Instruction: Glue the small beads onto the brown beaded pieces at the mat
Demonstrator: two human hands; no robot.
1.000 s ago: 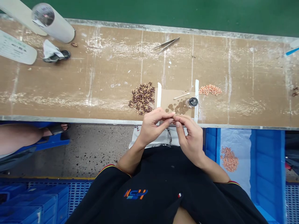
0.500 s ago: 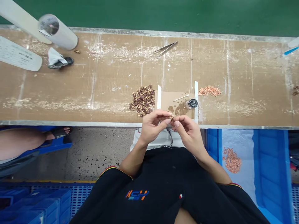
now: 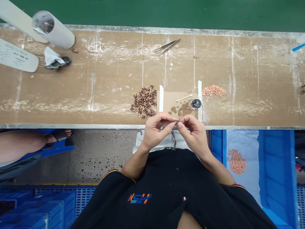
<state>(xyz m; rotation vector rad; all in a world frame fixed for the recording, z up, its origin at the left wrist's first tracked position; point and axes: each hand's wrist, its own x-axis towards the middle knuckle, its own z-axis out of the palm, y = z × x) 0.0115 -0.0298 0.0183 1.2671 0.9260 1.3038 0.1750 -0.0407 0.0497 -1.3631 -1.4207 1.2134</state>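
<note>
At the table's front edge, my left hand (image 3: 156,131) pinches a small brown-and-gold piece (image 3: 175,121) between thumb and fingertips. My right hand (image 3: 194,133) closes thumb and forefinger on the right end of the same piece; the fingertips hide much of it. Just beyond my left hand lies a pile of similar brown-and-gold pieces (image 3: 144,101). Past my fingers, a cardboard patch (image 3: 170,98) with wet-looking brown stains holds a cotton swab (image 3: 184,98) and a small round container with black contents (image 3: 196,103). Right of it is a heap of small orange-pink pieces (image 3: 213,90).
Tweezers (image 3: 167,47) lie at the back of the cardboard-covered table (image 3: 114,73). White cylinders (image 3: 54,30) and a crumpled white wrapping (image 3: 53,58) stand at the far left. A blue crate (image 3: 274,165) with more orange pieces is at my right. Another person's leg (image 3: 22,146) shows at left.
My right fingertips have come in closer to the small piece, which sits more level between both hands. The whole view has shifted slightly; the things on the table stay in place.
</note>
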